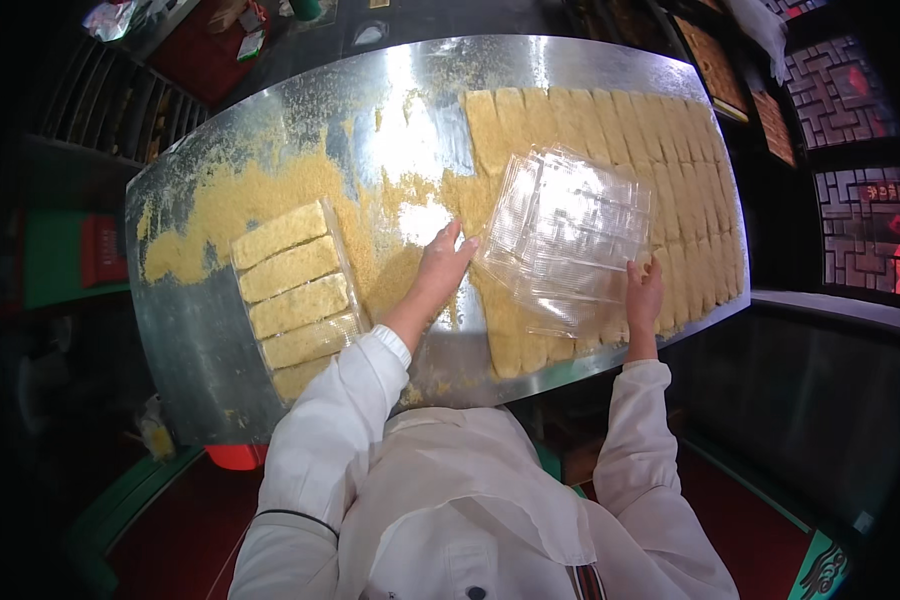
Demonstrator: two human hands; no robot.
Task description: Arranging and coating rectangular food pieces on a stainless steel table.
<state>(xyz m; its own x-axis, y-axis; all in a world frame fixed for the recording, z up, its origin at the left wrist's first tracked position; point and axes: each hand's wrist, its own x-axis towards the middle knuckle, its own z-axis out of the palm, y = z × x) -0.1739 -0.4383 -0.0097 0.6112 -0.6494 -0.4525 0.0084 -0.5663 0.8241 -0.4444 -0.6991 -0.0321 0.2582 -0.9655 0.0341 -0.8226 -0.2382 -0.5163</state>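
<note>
Several clear plastic trays [577,217] lie fanned out over rows of crumb-coated pastry strips [690,195] on the right of a metal table. My right hand [643,296] grips the trays at their lower right edge, thumb on top. Just off their left edge is my left hand [444,262], thumb and fingers apart; whether it touches the plastic is unclear. Further left, a filled clear tray [354,289] holds several thick crumb-coated pieces [300,300], its near end partly covered by my left sleeve.
Yellow crumbs [262,195] are spread over the left and middle of the metal table [187,352]. A dark slotted rack [112,105] stands beyond its far left corner. Something red [236,456] shows under the near left edge. Lattice panels [832,94] line the right side.
</note>
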